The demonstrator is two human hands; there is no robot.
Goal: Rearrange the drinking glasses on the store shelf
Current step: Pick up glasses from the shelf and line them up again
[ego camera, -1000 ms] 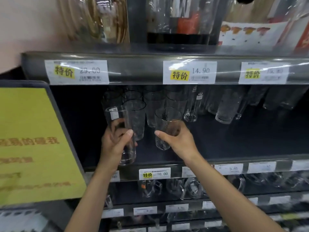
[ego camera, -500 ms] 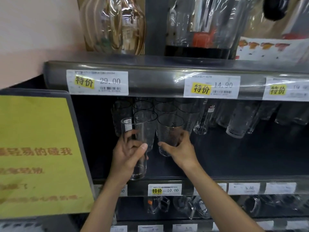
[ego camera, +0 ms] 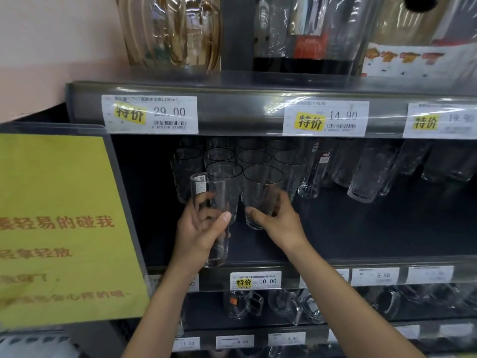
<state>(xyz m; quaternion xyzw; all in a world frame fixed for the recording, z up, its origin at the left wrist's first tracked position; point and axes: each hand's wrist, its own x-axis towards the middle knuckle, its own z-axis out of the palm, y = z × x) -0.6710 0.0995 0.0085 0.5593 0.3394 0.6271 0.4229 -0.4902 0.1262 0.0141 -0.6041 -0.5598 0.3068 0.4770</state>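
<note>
Rows of glasses (ego camera: 254, 157) crowd close behind; left fingers (ego camera: 224, 217) curl round tall glass (ego camera: 204, 186), right fingers (ego camera: 254, 212) round tumbler (ego camera: 260, 189).

Right of the clustered glasses (ego camera: 254, 158) the shelf floor (ego camera: 374, 228) is bare; left, a yellow sign (ego camera: 59, 228) crowds in.

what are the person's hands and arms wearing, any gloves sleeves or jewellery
The left hand and right hand are both ungloved, with no rings visible. Both forearms are bare down to the frame edge: no sleeves, watch or bracelet.
</note>
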